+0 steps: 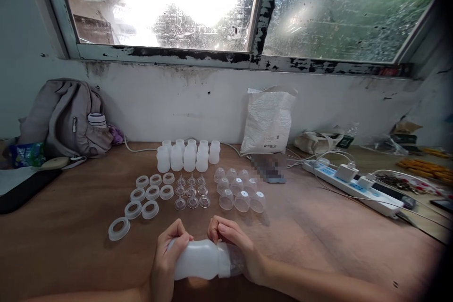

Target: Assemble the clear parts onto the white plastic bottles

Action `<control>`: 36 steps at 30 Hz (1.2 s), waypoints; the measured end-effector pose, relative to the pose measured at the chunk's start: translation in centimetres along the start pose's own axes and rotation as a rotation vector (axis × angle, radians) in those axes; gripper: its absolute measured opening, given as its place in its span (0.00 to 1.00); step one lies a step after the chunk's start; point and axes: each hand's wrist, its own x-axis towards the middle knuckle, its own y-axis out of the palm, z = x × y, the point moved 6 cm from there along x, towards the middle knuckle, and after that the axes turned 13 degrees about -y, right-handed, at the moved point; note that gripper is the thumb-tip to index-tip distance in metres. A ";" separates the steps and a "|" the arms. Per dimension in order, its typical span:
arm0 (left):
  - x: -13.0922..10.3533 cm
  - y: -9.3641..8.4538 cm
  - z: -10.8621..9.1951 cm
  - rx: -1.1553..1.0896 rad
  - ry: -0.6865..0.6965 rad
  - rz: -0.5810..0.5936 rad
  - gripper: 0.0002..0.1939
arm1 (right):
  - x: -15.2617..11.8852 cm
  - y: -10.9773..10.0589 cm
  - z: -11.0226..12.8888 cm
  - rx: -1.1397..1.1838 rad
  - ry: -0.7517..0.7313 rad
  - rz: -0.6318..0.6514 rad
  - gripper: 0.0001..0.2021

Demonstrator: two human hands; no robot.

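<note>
A frosted white baby bottle (198,260) lies sideways between my hands at the near edge of the table, with a white collar ring and a clear cap at its right end. My left hand (167,251) is wrapped round the base end. Curled fingers of my right hand (238,239) close round the collar and cap end, and the palm covers part of the cap. Just beyond are rows of clear nipples (191,191), white collar rings (152,192) to their left and clear domed caps (241,201) to their right. Upright bottle bodies (189,158) stand behind.
A grey backpack (67,118) stands at the back left, by a black flat item (30,191). A white plastic bag (268,120) leans on the wall. To the right lies a power strip (357,191) with plugs and loose cables. A pixelated patch covers something near the bag.
</note>
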 end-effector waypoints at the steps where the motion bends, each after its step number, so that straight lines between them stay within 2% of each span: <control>1: -0.1 0.0 0.0 0.001 0.002 -0.006 0.15 | 0.0 0.0 0.1 -0.008 -0.006 -0.006 0.15; 6: 0.2 0.2 -0.4 0.016 0.021 -0.003 0.15 | -0.4 0.0 1.0 -0.087 -0.086 -0.051 0.16; 9: 1.4 0.2 -3.2 0.092 0.046 0.075 0.13 | 0.6 -0.5 2.7 -0.162 -0.167 -0.117 0.15; 11: 2.7 -0.1 -6.4 0.191 0.085 0.139 0.12 | 2.5 -1.1 4.6 -0.200 -0.209 -0.152 0.14; 13: 4.0 -0.6 -9.5 0.325 0.046 0.229 0.12 | 5.2 -1.7 6.7 -0.235 -0.239 -0.161 0.13; 16: 5.5 -1.5 -12.6 0.416 -0.033 0.367 0.20 | 9.6 -2.6 9.8 -0.308 -0.349 -0.206 0.13; 18: 5.9 -1.8 -13.3 0.492 -0.046 0.471 0.21 | 11.9 -3.1 11.1 -0.350 -0.441 -0.273 0.13; 21: 6.4 -2.3 -12.7 0.655 -0.080 0.558 0.19 | 14.0 -3.0 11.3 -0.427 -0.521 -0.314 0.15; 23: 7.2 -3.3 -12.5 0.693 -0.062 0.502 0.20 | 14.6 -3.0 11.1 -0.474 -0.551 -0.345 0.16; 25: 8.5 -5.2 -13.2 0.608 0.017 0.370 0.22 | 14.6 -3.6 11.0 -0.504 -0.584 -0.397 0.16; 27: 10.1 -8.1 -14.4 0.422 0.126 0.210 0.24 | 14.5 -4.4 11.0 -0.521 -0.604 -0.444 0.16; 30: 12.4 -14.0 -15.8 0.065 0.307 -0.116 0.25 | 14.6 -6.2 10.9 -0.522 -0.595 -0.492 0.15; 33: 14.3 -17.6 -15.0 0.030 0.333 -0.227 0.27 | 14.8 -7.6 10.5 -0.484 -0.572 -0.523 0.15; 36: 15.5 -19.4 -13.0 0.098 0.292 -0.277 0.25 | 15.2 -8.1 10.1 -0.458 -0.546 -0.517 0.15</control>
